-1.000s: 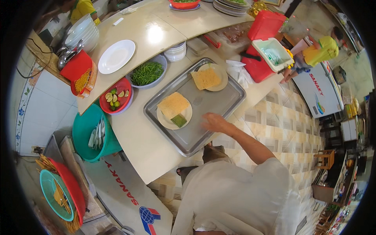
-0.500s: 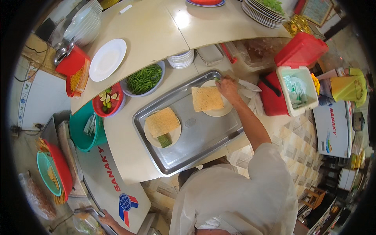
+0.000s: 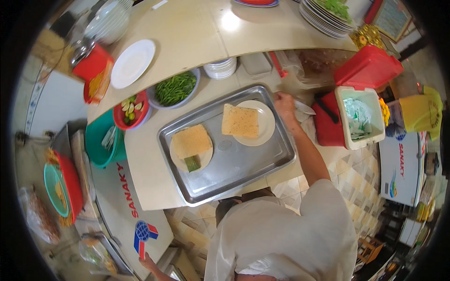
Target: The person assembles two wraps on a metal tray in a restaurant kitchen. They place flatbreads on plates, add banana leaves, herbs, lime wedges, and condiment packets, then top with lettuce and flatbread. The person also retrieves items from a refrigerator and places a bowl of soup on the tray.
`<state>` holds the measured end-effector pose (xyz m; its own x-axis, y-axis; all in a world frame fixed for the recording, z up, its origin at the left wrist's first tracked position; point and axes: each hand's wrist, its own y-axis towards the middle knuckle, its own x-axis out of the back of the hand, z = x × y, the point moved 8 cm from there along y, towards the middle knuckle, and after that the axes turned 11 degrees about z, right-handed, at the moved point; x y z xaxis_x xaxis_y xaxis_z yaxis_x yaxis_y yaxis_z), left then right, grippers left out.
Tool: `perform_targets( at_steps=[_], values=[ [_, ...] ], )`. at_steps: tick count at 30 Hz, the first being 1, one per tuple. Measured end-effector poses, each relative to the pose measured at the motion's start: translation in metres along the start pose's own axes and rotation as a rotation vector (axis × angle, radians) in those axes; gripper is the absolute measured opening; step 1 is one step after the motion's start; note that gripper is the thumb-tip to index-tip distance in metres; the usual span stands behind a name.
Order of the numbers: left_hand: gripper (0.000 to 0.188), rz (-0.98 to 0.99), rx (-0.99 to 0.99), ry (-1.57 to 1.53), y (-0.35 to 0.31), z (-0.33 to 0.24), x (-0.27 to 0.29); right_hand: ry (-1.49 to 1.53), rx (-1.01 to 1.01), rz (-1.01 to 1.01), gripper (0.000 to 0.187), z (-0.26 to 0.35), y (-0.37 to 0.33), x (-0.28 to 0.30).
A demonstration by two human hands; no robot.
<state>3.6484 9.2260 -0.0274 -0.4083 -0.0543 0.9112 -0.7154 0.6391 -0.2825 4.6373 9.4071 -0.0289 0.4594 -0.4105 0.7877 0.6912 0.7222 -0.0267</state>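
Just right hand (image 3: 284,102) at the tray's (image 3: 234,180) far corner, grip unclear.

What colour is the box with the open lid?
Red with a white rim, the box shows best in the head view.

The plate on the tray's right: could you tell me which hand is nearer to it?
Right. The right hand sits just beyond the right rim of the plate; the left hand is not clearly in view.
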Motion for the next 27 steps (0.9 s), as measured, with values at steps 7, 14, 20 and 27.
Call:
perform_targets(
  at_steps=[7,14,20,27],
  values=[
    [0.066,0.052,-0.22,-0.033,-0.006,-0.023,-0.029,0.114,0.183,-0.108,0.026,0.002,-0.016,0.057],
    [0.063,0.077,-0.309,-0.138,-0.069,0.027,-0.052,0.178,0.367,0.384,0.03,0.042,-0.162,0.002],
    [0.062,0.052,-0.007,-0.192,-0.187,0.184,-0.06,0.039,0.697,0.816,0.035,0.114,-0.261,-0.053],
    [0.065,0.191,0.524,-0.327,-0.431,0.358,-0.181,-0.196,1.024,1.137,0.036,0.147,-0.4,-0.132]
  ],
)
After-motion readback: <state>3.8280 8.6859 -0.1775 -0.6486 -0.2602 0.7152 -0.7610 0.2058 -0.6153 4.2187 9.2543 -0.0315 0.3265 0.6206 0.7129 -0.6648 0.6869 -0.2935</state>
